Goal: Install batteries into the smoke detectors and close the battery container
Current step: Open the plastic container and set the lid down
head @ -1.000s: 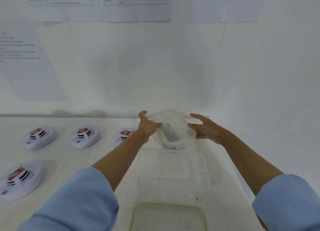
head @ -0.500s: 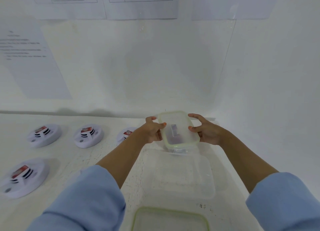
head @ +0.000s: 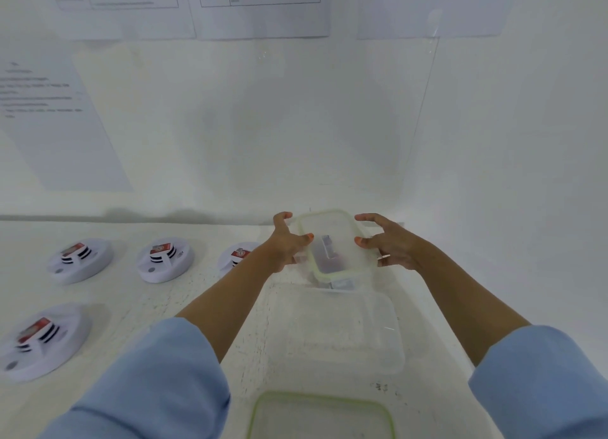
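Loosened since a moment ago: fingers [head: 283, 215] of left hand [head: 286, 247] and right hand [head: 394, 244] splayed, thumbs touching green-rimmed lid [head: 329, 228]. On scuffed white surface [head: 164, 307] in white-walled corner [head: 421, 142], lid atop clear battery container [head: 342, 284].

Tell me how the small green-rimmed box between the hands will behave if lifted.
Probably light: the small box is clear plastic with few dark items inside. Likely stiff, given its moulded green rim. Smooth walls could slip, so a grip from both sides seems wise.
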### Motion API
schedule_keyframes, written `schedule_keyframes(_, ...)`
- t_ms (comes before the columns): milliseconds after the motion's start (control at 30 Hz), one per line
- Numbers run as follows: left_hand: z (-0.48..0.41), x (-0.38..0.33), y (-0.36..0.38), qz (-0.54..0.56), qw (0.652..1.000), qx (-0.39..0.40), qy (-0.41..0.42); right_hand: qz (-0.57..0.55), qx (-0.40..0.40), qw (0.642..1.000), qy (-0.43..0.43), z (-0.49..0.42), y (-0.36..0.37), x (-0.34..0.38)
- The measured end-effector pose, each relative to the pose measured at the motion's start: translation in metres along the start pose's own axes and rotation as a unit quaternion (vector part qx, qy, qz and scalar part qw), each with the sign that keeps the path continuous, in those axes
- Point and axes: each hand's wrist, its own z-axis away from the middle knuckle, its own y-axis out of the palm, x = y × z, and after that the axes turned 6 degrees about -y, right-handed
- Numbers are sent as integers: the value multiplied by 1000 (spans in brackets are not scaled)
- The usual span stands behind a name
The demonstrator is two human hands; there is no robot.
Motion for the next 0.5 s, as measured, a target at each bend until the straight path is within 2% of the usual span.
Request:
schedule_keyframes(100,0,2,-3,18,1000,16,18,5,49,999,3,10,-1,0)
schedule_keyframes(167,1,0,-5,46,999,24,17,12,47,999,-15,13,-1,3)
schedule_keyframes(233,3,-4,-7,49,999,12,1,7,-2,999,-48,12,-1,4)
schedule_keyframes(367,9,-11,-6,27,996,-16,-89,40,-154,981,-109,1,0,-2)
schedule_keyframes(433,7,-11,-5,-31,993,-80,-82,88,-214,967,-106,-1,3,-4)
schedule_keyframes(500,1,-10,-10,-62,989,-128,-37,83,-201,975,-51,4,5,0)
